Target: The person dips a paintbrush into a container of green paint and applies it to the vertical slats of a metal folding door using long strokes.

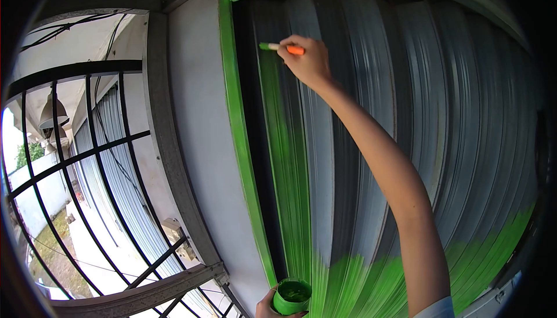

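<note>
My right hand [310, 62] is raised high, its fingers closed round a paintbrush [296, 50] with an orange handle. The brush's green-coated bristles point left and meet the upper part of a grey corrugated metal shutter [371, 86], close to its left side. Below the brush, a long strip of green paint [284, 161] runs down the folds. At the bottom of the view, my left hand [267, 305] holds a green paint can [292, 296], upright enough that the dark green paint inside shows. Part of that hand is hidden behind the can.
A green frame [235, 97] borders the shutter on the left and top. Beside it stand a white wall [197, 86] and a metal post [174, 161]. Black window bars [75, 161] lie further left, with a yard beyond. Green paint also covers the shutter's lower folds [487, 266].
</note>
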Demonstrator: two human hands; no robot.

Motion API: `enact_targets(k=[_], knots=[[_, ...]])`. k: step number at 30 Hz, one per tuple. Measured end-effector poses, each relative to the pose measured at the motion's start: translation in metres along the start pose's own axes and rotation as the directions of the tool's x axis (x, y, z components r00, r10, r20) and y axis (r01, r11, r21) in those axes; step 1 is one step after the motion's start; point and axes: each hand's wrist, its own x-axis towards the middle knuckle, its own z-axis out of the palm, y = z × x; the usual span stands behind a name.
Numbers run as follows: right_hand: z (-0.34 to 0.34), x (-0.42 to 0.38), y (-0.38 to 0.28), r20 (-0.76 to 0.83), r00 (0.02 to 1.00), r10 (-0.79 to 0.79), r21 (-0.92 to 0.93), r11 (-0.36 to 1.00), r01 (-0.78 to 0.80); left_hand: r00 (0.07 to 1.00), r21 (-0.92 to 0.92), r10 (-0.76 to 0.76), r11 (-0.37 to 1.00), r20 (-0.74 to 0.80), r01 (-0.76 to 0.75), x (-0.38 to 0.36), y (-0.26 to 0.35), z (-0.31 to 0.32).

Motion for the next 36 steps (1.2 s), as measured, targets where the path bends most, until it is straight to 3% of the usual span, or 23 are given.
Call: enact_targets(k=[3, 5, 7, 9, 12, 15, 18, 20, 21, 23, 26, 29, 31, 35, 36], knots=[[0.01, -0.056, 0.016, 0.139, 0.984, -0.108, -0.053, 0.992, 0.117, 1.0, -0.023, 0.0, 1.0, -0.003, 0.0, -0.002, -0.003, 0.0], [0.011, -0.113, 0.01, 0.247, 0.96, -0.133, 0.014, 0.991, 0.134, 1.0, 0.001, -0.021, 1.0, 0.006, 0.021, -0.003, -0.001, -0.001], [-0.004, -0.163, -0.007, 0.46, 0.888, -0.025, 0.042, 0.999, 0.006, 1.0, -0.012, -0.006, 1.0, 0.01, 0.006, -0.002, -0.008, 0.0], [-0.022, -0.186, -0.022, 0.597, 0.802, 0.005, 0.007, 1.0, -0.011, 1.0, -0.007, 0.005, 1.0, 0.016, -0.005, -0.003, -0.01, -0.002], [-0.029, -0.179, -0.032, 0.705, 0.708, 0.047, 0.01, 0.997, -0.076, 1.0, -0.02, 0.01, 1.0, 0.018, -0.01, -0.001, -0.007, -0.002], [-0.008, -0.123, -0.016, 0.574, 0.819, -0.001, 0.095, 0.993, -0.065, 1.0, -0.066, -0.005, 0.998, 0.017, 0.006, -0.001, -0.004, 0.002], [0.011, -0.048, -0.003, 0.468, 0.882, 0.05, -0.004, 0.998, -0.055, 1.0, -0.032, 0.015, 0.999, -0.005, -0.015, -0.001, 0.0, 0.003], [0.013, -0.007, -0.004, 0.32, 0.947, 0.004, -0.077, 0.997, 0.021, 1.0, -0.028, 0.015, 0.999, -0.016, -0.016, -0.003, -0.006, 0.002], [0.014, 0.004, -0.004, 0.17, 0.984, -0.046, -0.062, 0.996, 0.057, 1.0, -0.054, 0.008, 0.999, -0.016, -0.009, -0.003, -0.004, 0.002], [0.012, 0.011, -0.004, 0.016, 0.996, -0.083, -0.051, 0.995, 0.084, 1.0, -0.11, -0.007, 0.994, -0.013, 0.006, -0.003, 0.003, 0.003], [0.01, -0.025, -0.007, 0.184, 0.983, -0.01, -0.101, 0.994, 0.029, 1.0, -0.053, 0.004, 0.999, -0.022, -0.005, -0.006, -0.004, 0.0], [0.008, -0.103, -0.005, 0.414, 0.91, -0.015, -0.082, 0.995, 0.054, 1.0, -0.024, -0.006, 1.0, 0.002, 0.006, -0.007, -0.004, -0.005], [-0.003, -0.159, -0.012, 0.467, 0.867, -0.174, 0.047, 0.984, 0.173, 1.0, -0.075, -0.001, 0.997, -0.004, 0.0, -0.008, -0.01, -0.003], [-0.023, -0.199, -0.024, 0.72, 0.693, -0.031, 0.041, 0.999, 0.003, 1.0, -0.128, -0.03, 0.991, 0.007, 0.031, -0.008, -0.003, -0.003], [-0.021, -0.192, -0.022, 0.717, 0.697, -0.013, 0.026, 1.0, -0.009, 1.0, -0.115, -0.02, 0.993, 0.001, 0.02, -0.008, -0.005, -0.002]])
